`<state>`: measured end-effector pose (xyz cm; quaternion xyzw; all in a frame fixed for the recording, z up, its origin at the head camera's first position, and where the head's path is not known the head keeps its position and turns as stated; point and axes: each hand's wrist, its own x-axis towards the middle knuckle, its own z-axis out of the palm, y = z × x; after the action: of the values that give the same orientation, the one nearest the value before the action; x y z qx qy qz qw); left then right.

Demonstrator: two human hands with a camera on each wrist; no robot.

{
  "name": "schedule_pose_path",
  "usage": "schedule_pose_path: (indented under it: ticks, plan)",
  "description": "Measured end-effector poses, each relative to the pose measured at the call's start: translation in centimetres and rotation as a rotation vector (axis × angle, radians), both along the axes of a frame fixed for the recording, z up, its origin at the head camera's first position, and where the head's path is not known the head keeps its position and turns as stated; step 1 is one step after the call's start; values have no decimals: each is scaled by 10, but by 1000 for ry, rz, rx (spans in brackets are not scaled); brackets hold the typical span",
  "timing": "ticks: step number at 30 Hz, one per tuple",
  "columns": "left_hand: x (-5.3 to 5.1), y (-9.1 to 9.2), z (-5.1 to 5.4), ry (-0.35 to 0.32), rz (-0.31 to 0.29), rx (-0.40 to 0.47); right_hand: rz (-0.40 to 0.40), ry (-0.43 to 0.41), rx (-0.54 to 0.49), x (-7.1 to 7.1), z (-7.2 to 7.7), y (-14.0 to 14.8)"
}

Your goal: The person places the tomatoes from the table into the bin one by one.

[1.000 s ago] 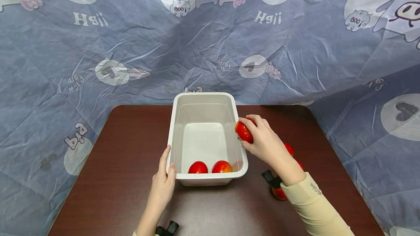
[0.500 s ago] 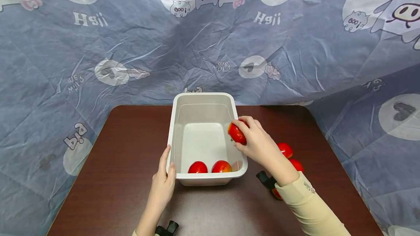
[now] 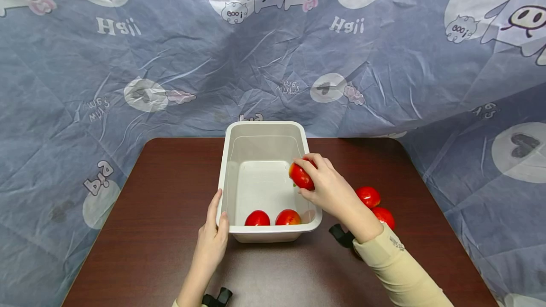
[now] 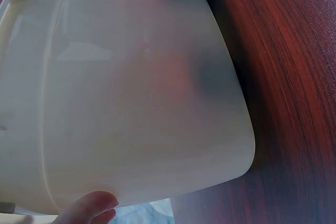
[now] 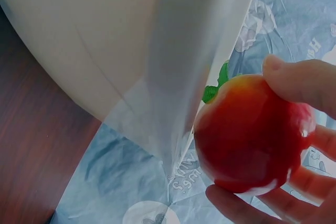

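In the head view, the right hand [image 3: 330, 187] grips a red fruit [image 3: 300, 177] over the right side of the pale bin [image 3: 264, 229], the left hand [image 3: 213, 238] grasps its left edge, and two other fruits [image 3: 257, 218] lie at its near end. The left wrist view shows fingertips [image 4: 102, 202] against the bin's wall. In the right wrist view, thumb and fingers clasp the leafy fruit.

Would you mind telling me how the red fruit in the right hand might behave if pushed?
The red fruit would probably roll, given its rounded shape. Its shiny surface may feel slippery. It seems firm, showing no dent where the right hand grips it.
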<state>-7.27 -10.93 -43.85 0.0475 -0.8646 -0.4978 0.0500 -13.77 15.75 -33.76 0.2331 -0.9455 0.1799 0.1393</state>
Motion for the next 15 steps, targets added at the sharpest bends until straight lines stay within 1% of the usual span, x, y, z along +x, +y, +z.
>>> schedule_pose_path:
  ticks: [2, 9, 15]
  plan:
    - [0, 0, 0, -1, 0, -3, 8, 2, 2, 0, 0, -2]
    - [1, -1, 1, -36, -3, 20, 28, -18, 12, 1, -3, -7]
    - [0, 0, 1, -34, -4, 21, 25, -40, 18, 2, -5, -10]
